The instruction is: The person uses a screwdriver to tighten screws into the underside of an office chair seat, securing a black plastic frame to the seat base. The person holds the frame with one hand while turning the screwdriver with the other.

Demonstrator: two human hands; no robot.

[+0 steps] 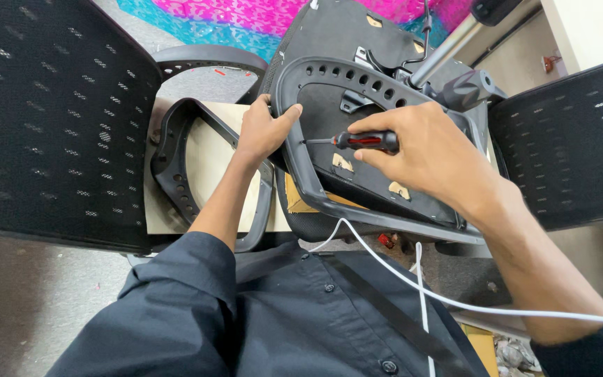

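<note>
We see the upturned chair seat [357, 42] lying ahead, our left hand [263, 129] clamping its black armrest frame [301, 167] while right hand [427, 150] fingers wrap the red-black screwdriver [366, 141], tip at the frame—fastening step, we judge; next needs steady turning.

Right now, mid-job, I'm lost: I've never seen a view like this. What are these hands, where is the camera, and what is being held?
There is one picture, from a camera on the person's head, looking down at their own bare hands. The right hand holds a red-and-black screwdriver, its tip against a grey plastic armrest frame. The left hand has its grip on that frame, steadying it on the upturned office chair seat. A second armrest frame lies on a beige board. Mesh chair backs stand either side.
</note>
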